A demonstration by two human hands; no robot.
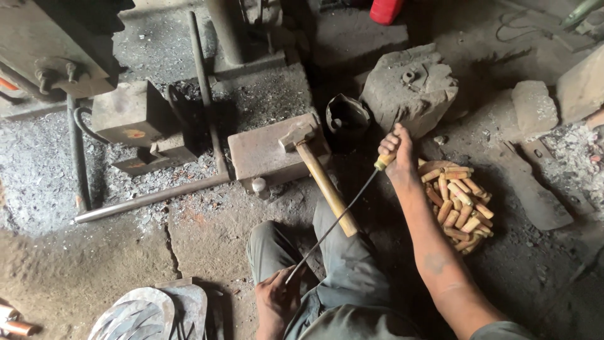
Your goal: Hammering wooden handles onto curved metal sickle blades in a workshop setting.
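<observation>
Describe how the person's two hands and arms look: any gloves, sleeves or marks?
Both hands are bare, without gloves. The right hand leads to a long arm, uncovered to the upper arm, where a grey-green short sleeve begins. A dark, blurred mark sits on the forearm. The left hand shows no sleeve at the wrist.

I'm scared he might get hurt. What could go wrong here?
The thin metal rod runs from the right hand to the left hand across his lap; its end might poke him. The hammer leans on his knee off the metal block and could slide.
</observation>
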